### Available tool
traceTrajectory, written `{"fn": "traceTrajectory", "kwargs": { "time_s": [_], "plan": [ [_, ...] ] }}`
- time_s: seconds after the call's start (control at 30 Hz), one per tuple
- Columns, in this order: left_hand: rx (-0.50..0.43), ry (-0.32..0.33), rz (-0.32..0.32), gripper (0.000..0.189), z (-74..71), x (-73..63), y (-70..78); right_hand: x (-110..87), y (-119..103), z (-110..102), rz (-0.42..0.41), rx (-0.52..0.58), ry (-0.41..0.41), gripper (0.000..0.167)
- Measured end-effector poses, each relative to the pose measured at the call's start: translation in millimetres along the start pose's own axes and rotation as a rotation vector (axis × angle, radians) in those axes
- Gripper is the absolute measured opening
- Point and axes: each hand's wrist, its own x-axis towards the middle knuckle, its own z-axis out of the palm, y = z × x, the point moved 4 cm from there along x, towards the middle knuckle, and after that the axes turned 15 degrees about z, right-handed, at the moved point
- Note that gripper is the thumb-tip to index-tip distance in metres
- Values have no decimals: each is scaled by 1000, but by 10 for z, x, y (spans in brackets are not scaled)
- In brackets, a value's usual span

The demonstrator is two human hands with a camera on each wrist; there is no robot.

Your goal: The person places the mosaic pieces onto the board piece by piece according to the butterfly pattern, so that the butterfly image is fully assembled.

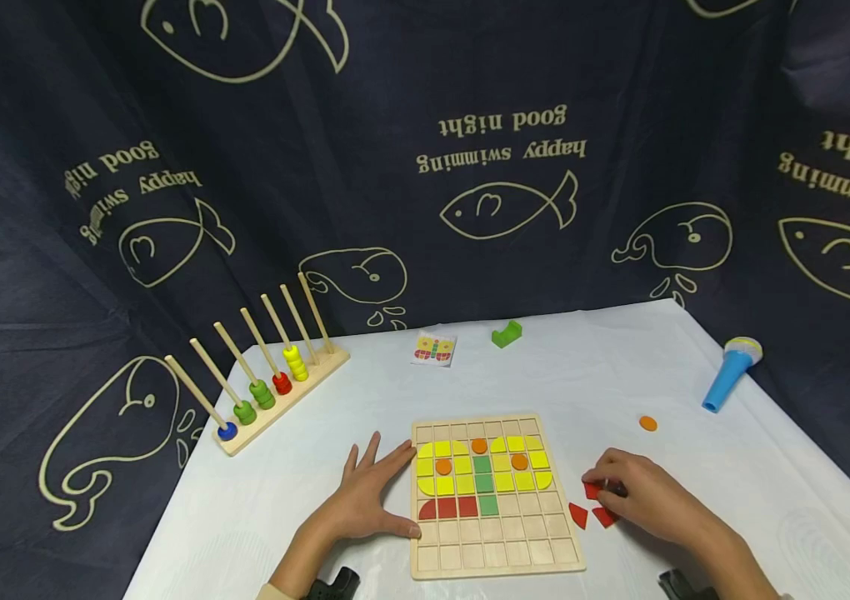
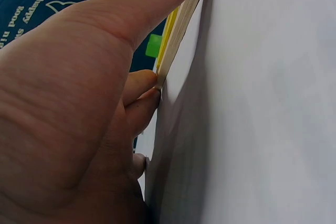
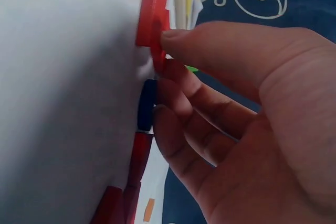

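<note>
A square wooden grid board lies on the table, with yellow, orange, green and red tiles set in its upper and middle cells. Along its left edge rests my left hand, fingers spread, thumb and fingertips at the rim. To the right of the board, my right hand pinches a red tile between thumb and index finger, close over the table. Under its other fingers is a dark blue tile. Two red corner-shaped tiles, one nearer the board and another beside it, lie just below that hand.
A wooden peg stand with coloured rings stands at the left. Toward the back lie a pattern card and a green block. On the right are an orange disc and a blue toy microphone. Dark printed cloth hangs behind.
</note>
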Motion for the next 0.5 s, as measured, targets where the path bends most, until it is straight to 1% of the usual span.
{"fn": "traceTrajectory", "kwargs": {
  "time_s": [0.17, 0.23, 0.37, 0.5],
  "plan": [
    [2, -4, -6, 115, 0, 3, -6, 14, -31, 13, -9, -20, 16, 23],
    [3, -4, -5, 115, -2, 4, -5, 19, -46, 22, -17, -25, 34, 24],
    [0, -2, 1, 115, -6, 4, 0, 27, -119, 37, -60, 0, 72, 26],
    [1, 4, 7, 114, -8, 10, 8, 34, -245, 66, -112, 53, 56, 27]
  ]
}}
